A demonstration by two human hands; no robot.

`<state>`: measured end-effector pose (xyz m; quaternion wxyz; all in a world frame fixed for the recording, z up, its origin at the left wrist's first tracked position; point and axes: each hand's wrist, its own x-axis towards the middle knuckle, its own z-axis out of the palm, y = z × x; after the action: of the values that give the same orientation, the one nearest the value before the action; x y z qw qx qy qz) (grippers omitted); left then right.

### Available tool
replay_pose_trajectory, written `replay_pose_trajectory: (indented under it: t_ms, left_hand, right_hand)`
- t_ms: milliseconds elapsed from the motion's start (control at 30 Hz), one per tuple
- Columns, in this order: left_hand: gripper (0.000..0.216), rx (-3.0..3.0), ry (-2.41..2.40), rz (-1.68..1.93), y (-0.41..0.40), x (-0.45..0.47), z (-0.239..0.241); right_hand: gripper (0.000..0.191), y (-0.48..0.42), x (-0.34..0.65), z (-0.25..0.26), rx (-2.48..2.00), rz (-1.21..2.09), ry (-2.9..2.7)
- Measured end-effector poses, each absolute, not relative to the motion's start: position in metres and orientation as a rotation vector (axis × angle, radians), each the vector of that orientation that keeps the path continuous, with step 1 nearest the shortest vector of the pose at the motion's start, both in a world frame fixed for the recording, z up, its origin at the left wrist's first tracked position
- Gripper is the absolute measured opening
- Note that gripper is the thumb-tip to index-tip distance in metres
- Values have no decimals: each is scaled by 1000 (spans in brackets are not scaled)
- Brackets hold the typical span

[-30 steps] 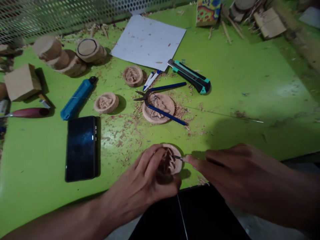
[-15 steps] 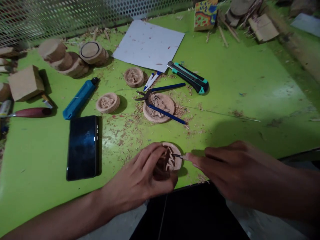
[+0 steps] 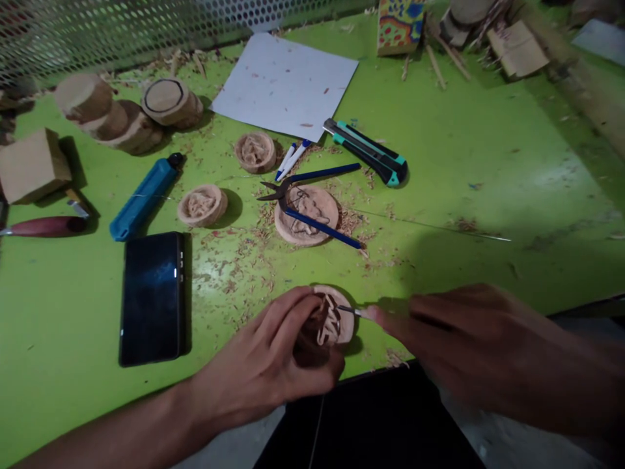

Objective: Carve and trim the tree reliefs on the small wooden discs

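Near the table's front edge lies a round wooden carving (image 3: 346, 319) with raised, letter-like shapes inside its rim. My left hand (image 3: 273, 352) is closed around its left side, thumb at the front and fingers at the back. Between the fingers of my right hand (image 3: 444, 339) is a thin carving tool (image 3: 354, 312), its dark metal tip touching the carved face from the right. The tool's handle is mostly hidden in that hand. Behind the carving, blue-handled pliers (image 3: 322, 226) rest spread across a wider carved wooden disc (image 3: 328, 198).
Two small carved bowls (image 3: 202, 204) and pens (image 3: 293, 159) lie farther back, near white paper (image 3: 288, 85) and a utility knife (image 3: 366, 151). A black phone (image 3: 151, 299), a teal cutter (image 3: 144, 198), and a red-handled tool (image 3: 49, 226) are left. Wood shavings litter the green table (image 3: 488, 143).
The view has shifted slightly, so the table items at left sit farther left. The tool's tip stays at the carving, and both hands keep their grips.
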<state>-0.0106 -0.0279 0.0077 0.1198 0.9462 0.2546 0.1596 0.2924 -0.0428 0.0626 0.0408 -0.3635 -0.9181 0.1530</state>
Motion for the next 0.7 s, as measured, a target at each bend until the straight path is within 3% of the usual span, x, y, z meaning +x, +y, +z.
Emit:
replay_pose_trajectory:
  t_ms: [267,700]
  left_hand:
    - [63,2746,772,483,-29,-9,8]
    - [68,2740,769,469,-29,-9,9]
  right_hand:
    - [30,-44,295,49,-1075,666,-2663]
    - [30,-46,295,48,-1053,613,-2695]
